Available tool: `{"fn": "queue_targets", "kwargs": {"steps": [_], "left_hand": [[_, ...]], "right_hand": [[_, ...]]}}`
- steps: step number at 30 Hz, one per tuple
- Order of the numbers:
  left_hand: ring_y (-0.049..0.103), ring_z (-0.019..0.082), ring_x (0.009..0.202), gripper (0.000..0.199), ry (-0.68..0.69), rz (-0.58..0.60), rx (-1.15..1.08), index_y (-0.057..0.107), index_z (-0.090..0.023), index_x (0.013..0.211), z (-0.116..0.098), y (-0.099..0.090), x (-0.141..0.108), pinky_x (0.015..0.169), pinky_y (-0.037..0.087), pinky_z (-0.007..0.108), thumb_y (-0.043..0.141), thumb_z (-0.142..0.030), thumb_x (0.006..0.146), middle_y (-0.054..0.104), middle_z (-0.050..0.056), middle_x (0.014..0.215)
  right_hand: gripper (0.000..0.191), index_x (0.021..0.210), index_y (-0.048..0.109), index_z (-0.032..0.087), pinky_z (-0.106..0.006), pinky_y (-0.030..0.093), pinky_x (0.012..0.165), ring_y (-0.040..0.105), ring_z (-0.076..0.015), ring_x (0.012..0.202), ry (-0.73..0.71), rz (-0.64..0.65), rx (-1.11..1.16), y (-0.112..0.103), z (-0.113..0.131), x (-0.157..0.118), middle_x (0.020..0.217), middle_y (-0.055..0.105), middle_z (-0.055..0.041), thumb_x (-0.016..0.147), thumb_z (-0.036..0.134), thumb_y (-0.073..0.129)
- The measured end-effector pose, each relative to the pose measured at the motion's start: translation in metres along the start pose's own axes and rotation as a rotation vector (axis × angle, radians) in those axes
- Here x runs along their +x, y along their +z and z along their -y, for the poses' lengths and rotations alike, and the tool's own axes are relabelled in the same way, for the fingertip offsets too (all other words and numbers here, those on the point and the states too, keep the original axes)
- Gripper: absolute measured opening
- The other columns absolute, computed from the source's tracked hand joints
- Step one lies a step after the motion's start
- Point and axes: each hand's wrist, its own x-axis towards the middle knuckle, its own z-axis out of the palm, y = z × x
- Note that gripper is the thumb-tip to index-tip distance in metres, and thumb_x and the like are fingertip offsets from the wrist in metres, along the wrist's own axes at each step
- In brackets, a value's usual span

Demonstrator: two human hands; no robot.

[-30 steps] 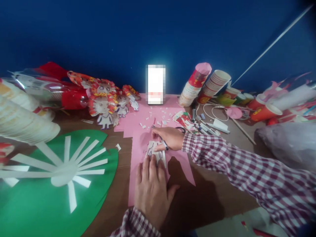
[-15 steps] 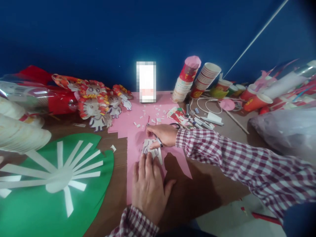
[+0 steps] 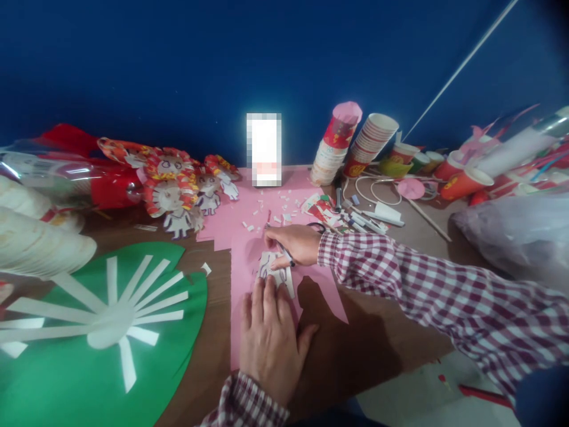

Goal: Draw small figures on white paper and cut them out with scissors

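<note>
My left hand [image 3: 270,338] lies flat with fingers stretched, its fingertips pressing the lower edge of a small white piece of paper [image 3: 284,276] with dark outlines drawn on it. That paper rests on a pink sheet [image 3: 240,279]. Just beyond, my right hand [image 3: 297,244] is closed around a slim black-and-white marker [image 3: 287,255], low over the top of the white paper. Its writing tip is hidden by the fingers. Scissors [image 3: 316,226] lie partly behind my right wrist, and white paper scraps [image 3: 284,204] are scattered ahead.
Paper cutout figures [image 3: 173,196] stand at the left behind a green sheet with white strips [image 3: 178,344]. A bright, blurred-out screen [image 3: 265,148] stands at the back. Stacked paper cups [image 3: 331,148], several markers [image 3: 362,222] and a plastic bag [image 3: 502,231] occupy the right.
The whole view has shifted slightly, with things appearing a little further right. My hands keep nearly the same pose on the paper and the marker.
</note>
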Motion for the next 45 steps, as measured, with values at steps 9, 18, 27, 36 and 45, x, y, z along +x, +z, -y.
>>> {"fn": "queue_targets", "kwargs": {"steps": [9, 18, 27, 36, 45], "left_hand": [[0.028, 0.039, 0.128, 0.062, -0.005, 0.003, -0.011, 0.05, 0.0, 0.119, 0.0001, -0.0011, 0.0016, 0.1, 0.027, 0.057, 0.048, -0.047, 0.079, 0.04, 0.026, 0.133], [0.029, 0.036, 0.128, 0.065, -0.071, 0.01, -0.074, 0.05, -0.005, 0.121, -0.0026, -0.0042, 0.0025, 0.102, 0.027, 0.055, 0.046, -0.053, 0.078, 0.041, 0.022, 0.134], [0.025, 0.035, 0.13, 0.067, -0.076, 0.018, -0.069, 0.048, -0.006, 0.123, -0.0014, -0.0012, -0.0001, 0.104, 0.024, 0.054, 0.042, -0.057, 0.079, 0.039, 0.02, 0.136], [0.033, 0.035, 0.126, 0.069, -0.041, -0.072, -0.065, 0.05, -0.004, 0.122, 0.0, 0.0029, -0.0031, 0.102, 0.029, 0.053, 0.043, -0.058, 0.078, 0.045, 0.022, 0.131], [0.036, 0.035, 0.125, 0.07, -0.073, -0.034, -0.084, 0.051, -0.006, 0.121, -0.0014, 0.0029, -0.0011, 0.098, 0.038, 0.047, 0.05, -0.057, 0.074, 0.045, 0.021, 0.132]], "right_hand": [[0.041, 0.096, 0.052, 0.019, -0.022, 0.022, 0.052, 0.049, -0.0115, 0.062, -0.026, -0.011, 0.013, 0.0019, -0.0032, -0.0001, 0.076, 0.059, 0.0009, 0.068, 0.042, 0.07], [0.04, 0.096, 0.053, 0.019, -0.022, 0.024, 0.053, 0.05, -0.0124, 0.062, 0.017, 0.004, -0.017, -0.001, 0.0043, 0.0003, 0.075, 0.06, 0.0006, 0.066, 0.037, 0.073], [0.039, 0.097, 0.051, 0.02, -0.022, 0.024, 0.052, 0.052, -0.0127, 0.062, -0.024, -0.011, -0.003, 0.0024, -0.0004, 0.0005, 0.076, 0.06, 0.0003, 0.068, 0.04, 0.07], [0.038, 0.097, 0.051, 0.02, -0.021, 0.025, 0.052, 0.052, -0.0128, 0.062, -0.015, 0.01, 0.007, -0.002, 0.0038, -0.0014, 0.076, 0.06, -0.0001, 0.069, 0.039, 0.07], [0.038, 0.095, 0.051, 0.019, -0.021, 0.026, 0.052, 0.053, -0.0131, 0.062, -0.021, 0.007, -0.007, -0.0002, 0.0026, 0.0004, 0.073, 0.059, 0.0007, 0.068, 0.038, 0.07]]}}
